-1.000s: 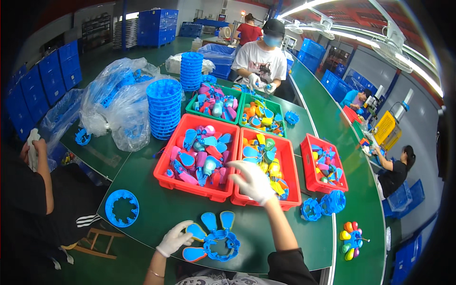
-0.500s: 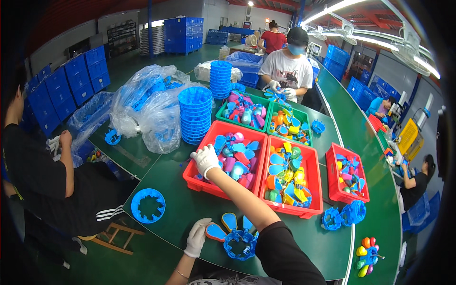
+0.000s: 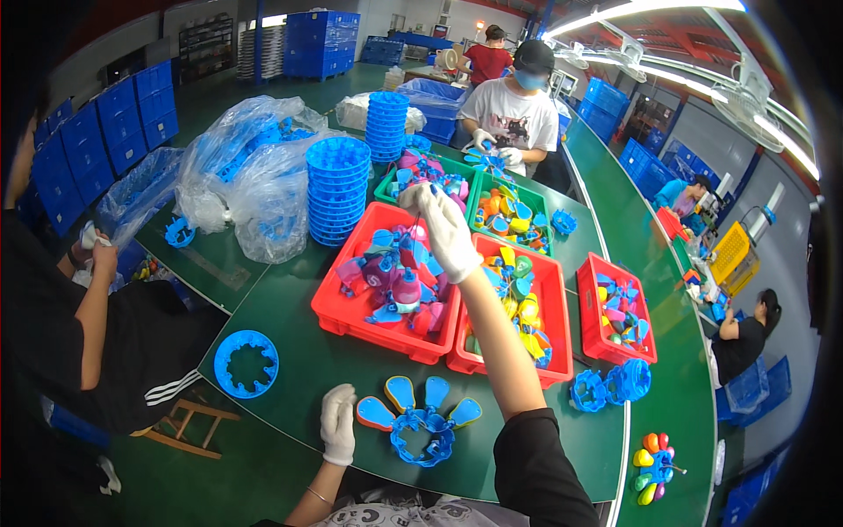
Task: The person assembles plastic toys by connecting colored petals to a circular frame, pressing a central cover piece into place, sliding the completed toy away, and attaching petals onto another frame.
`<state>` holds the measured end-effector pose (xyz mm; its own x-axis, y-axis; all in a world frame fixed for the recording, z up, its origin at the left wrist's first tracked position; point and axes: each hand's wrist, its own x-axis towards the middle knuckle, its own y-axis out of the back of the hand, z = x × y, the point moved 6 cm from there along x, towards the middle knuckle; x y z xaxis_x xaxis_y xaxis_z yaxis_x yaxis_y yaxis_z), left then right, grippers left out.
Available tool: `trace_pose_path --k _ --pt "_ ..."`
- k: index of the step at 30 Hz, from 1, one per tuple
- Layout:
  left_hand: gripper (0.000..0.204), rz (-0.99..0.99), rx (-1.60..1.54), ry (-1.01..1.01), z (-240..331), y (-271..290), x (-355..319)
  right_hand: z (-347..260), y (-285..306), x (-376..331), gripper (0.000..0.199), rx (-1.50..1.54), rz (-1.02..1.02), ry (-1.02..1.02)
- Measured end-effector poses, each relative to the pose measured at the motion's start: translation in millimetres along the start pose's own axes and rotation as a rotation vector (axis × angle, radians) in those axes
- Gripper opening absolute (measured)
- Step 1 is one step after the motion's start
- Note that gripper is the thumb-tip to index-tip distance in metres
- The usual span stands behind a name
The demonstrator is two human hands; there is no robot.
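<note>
My left hand (image 3: 338, 423), in a white glove, rests flat on the green table (image 3: 290, 351) just left of a blue plastic ring (image 3: 423, 436). Several paddle-shaped pieces in blue, orange and yellow stick out of that ring. My right hand (image 3: 446, 230), also gloved, is stretched out over the far end of a red bin (image 3: 351, 318) full of pink, purple and blue plastic pieces. Its fingers are bunched at the tips. Whether they pinch a piece is unclear.
A second red bin (image 3: 502, 367) of yellow and orange pieces sits to the right, with a third (image 3: 622, 353) beyond it. A loose blue ring (image 3: 247, 363) lies at left. Stacked blue baskets (image 3: 338, 189) and plastic bags (image 3: 250, 167) stand behind. Other people sit at left and across.
My right hand has moved from the yellow-piece bin to the left red bin and then lifted toward its far end. My left hand stayed by the blue ring.
</note>
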<state>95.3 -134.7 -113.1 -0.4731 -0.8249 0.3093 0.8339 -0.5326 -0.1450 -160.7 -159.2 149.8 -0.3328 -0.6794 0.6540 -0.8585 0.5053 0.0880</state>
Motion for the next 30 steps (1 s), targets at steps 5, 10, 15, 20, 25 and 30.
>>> trace_pose_path --k 5,10,15,20,25,30 --pt "0.018 -0.022 0.394 -0.377 47.7 -16.3 -9.9 -32.5 17.9 -14.8 0.032 -0.234 0.007 -0.035" --pt "0.015 -0.142 0.43 -0.56 72.9 -26.9 7.3 -23.4 37.0 -21.6 0.037 -0.307 -0.062 -0.21" --pt "0.037 -0.21 0.512 -0.605 79.8 -68.9 120.4 -24.6 26.7 -47.3 0.039 -0.021 -0.154 -0.266" --pt "0.056 -0.844 0.724 -0.004 23.6 -136.5 161.7 -14.6 43.8 -50.4 0.043 0.074 0.107 -0.098" --pt "0.045 -1.164 0.744 -0.052 16.2 -154.4 158.0 -6.8 61.3 -50.1 0.041 0.214 0.11 -0.233" --pt "0.034 -0.557 0.414 -0.052 11.2 -128.8 201.7 -18.0 93.1 -58.6 0.041 0.118 0.259 -0.084"
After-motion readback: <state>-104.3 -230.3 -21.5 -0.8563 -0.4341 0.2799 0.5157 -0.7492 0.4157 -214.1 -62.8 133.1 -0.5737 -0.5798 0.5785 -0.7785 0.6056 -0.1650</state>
